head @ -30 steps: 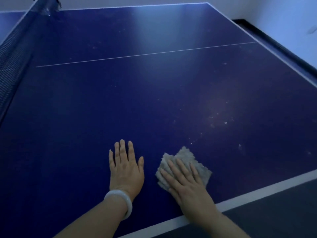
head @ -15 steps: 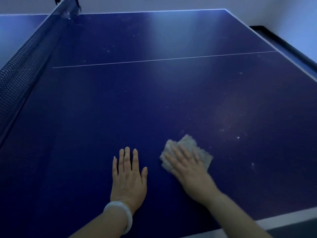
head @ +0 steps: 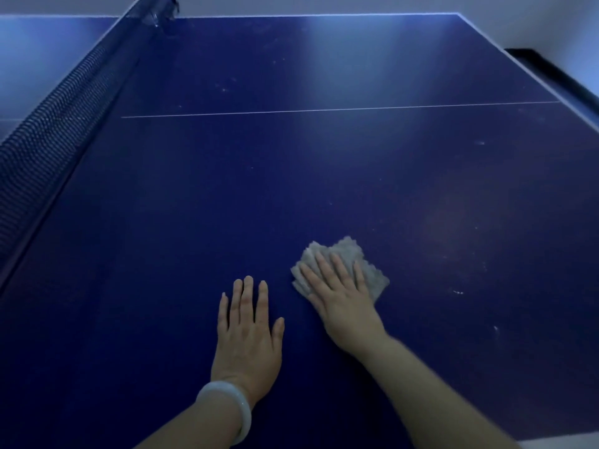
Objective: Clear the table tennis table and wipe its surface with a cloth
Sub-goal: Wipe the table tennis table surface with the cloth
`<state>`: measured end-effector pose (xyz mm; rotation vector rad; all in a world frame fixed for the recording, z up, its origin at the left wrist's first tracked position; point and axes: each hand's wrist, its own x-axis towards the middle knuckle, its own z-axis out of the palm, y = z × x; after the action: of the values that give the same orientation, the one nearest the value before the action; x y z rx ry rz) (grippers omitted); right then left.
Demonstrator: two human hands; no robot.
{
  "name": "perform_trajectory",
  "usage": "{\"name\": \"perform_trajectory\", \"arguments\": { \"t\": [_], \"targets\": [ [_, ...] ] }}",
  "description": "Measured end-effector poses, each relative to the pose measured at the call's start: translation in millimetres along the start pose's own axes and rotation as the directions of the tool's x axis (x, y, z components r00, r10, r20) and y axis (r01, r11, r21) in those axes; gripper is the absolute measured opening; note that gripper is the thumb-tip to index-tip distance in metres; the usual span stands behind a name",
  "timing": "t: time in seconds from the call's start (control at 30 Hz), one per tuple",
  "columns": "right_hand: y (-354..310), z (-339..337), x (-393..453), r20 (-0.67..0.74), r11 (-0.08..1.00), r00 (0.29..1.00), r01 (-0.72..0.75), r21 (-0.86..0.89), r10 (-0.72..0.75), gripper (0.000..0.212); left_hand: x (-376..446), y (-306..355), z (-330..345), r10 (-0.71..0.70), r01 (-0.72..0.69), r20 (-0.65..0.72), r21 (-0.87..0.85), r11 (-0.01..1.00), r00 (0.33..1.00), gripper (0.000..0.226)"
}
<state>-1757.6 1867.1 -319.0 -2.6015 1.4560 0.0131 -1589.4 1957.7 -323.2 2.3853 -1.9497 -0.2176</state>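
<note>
No writing shows. Right hand [head: 348, 306], fingers straight, presses the cloth [head: 366, 265], now farther across the tabletop [head: 291, 189]; left hand [head: 248, 338] stays flat, grip empty.

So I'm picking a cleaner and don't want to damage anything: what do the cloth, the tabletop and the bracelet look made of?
Cloth: soft napped fabric, likely microfibre; fuzzy grey, zigzag edge.
Tabletop: hard painted board, probably coated wood composite; smooth blue with soft glare, pale specks.
Bracelet: polished pale bangle, perhaps jade or glass; glossy, translucent-looking, material uncertain.
</note>
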Motion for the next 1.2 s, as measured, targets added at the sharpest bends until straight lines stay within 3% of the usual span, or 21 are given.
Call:
{"name": "perform_trajectory", "arguments": {
  "t": [0.07,0.13,0.23,0.3,0.33,0.37,0.43,0.5,0.53,0.6,0.67,0.73,0.8,0.93,1.07,1.2],
  "targets": [
    [34.9,-7.8,27.2,0.046,0.997,0.999,-0.008,-0.073,0.012,0.059,1.2,-0.8,1.5,-0.006,0.006,0.002,0.006,1.000,1.000,0.077],
    [77.8,-18.3,37.1,0.037,0.976,0.976,-0.210,-0.058,0.212,0.060,1.6,-1.6,2.4,-0.013,0.013,0.011,0.012,1.000,1.000,0.073],
    [118.0,-30.7,19.3,0.040,0.776,0.791,-0.608,0.165,0.611,0.057,1.5,-1.4,1.6,-0.019,0.019,0.017,0.022,1.000,1.000,0.072],
    [103.9,-29.2,8.0,0.053,0.700,0.715,-0.694,0.168,0.697,0.057,1.1,-2.1,1.2,-0.019,0.018,0.017,0.030,0.999,1.000,0.073],
    [85.4,-22.8,3.7,0.006,0.743,0.749,-0.659,0.120,0.663,0.059,1.1,-2.4,1.1,-0.018,0.017,0.020,0.032,0.999,1.000,0.072],
    [62.0,-15.3,-1.6,-0.042,0.829,0.829,-0.553,0.078,0.557,0.063,1.0,-2.6,0.9,-0.018,0.017,0.020,0.032,0.999,1.000,0.073],
    [18.1,-0.2,-17.5,-0.078,0.971,0.970,-0.225,0.083,0.232,0.061,1.5,-3.2,0.0,-0.019,0.018,0.021,0.032,0.999,1.000,0.074],
    [8.5,6.6,-35.2,-0.024,0.998,1.000,-0.002,0.067,0.004,0.055,1.5,-4.0,0.1,-0.021,0.020,0.025,0.050,0.999,0.999,0.074],
    [21.4,4.5,-40.0,-0.008,0.999,1.000,0.008,0.046,-0.007,0.055,1.9,-4.4,0.5,-0.023,0.021,0.023,0.055,0.998,0.999,0.072],
    [64.2,0.4,-50.6,-0.021,0.987,0.987,-0.162,0.013,0.162,0.056,2.5,-4.0,0.4,-0.025,0.024,0.019,0.039,0.999,1.000,0.072],
    [101.9,-8.7,-65.7,-0.023,0.883,0.883,-0.467,0.047,0.468,0.056,2.1,-2.0,-0.9,-0.024,0.023,0.020,0.021,1.000,1.000,0.074],
    [108.6,-12.0,-78.9,-0.005,0.763,0.766,-0.640,0.088,0.643,0.055,1.8,-0.6,-1.6,-0.025,0.025,0.021,0.021,0.999,0.999,0.075],
    [86.1,-4.4,-88.1,-0.016,0.764,0.766,-0.640,0.082,0.643,0.055,1.9,-0.1,-2.3,-0.028,0.027,0.031,0.027,0.999,0.999,0.074],
    [51.8,7.1,-107.0,-0.011,0.865,0.866,-0.499,0.053,0.501,0.055,0.7,0.0,-4.9,-0.025,0.024,0.038,0.038,0.999,0.999,0.071],
    [54.7,4.2,-107.7,-0.010,0.865,0.867,-0.496,0.080,0.498,0.055,2.4,5.5,-12.7,-0.016,0.016,0.007,-0.062,0.998,1.000,0.068],
    [48.2,1.3,-121.0,0.001,0.915,0.921,-0.387,0.115,0.389,0.054,8.5,62.8,-12.1,0.236,-0.242,-0.058,-0.131,0.961,0.970,0.060]
  ]
}}
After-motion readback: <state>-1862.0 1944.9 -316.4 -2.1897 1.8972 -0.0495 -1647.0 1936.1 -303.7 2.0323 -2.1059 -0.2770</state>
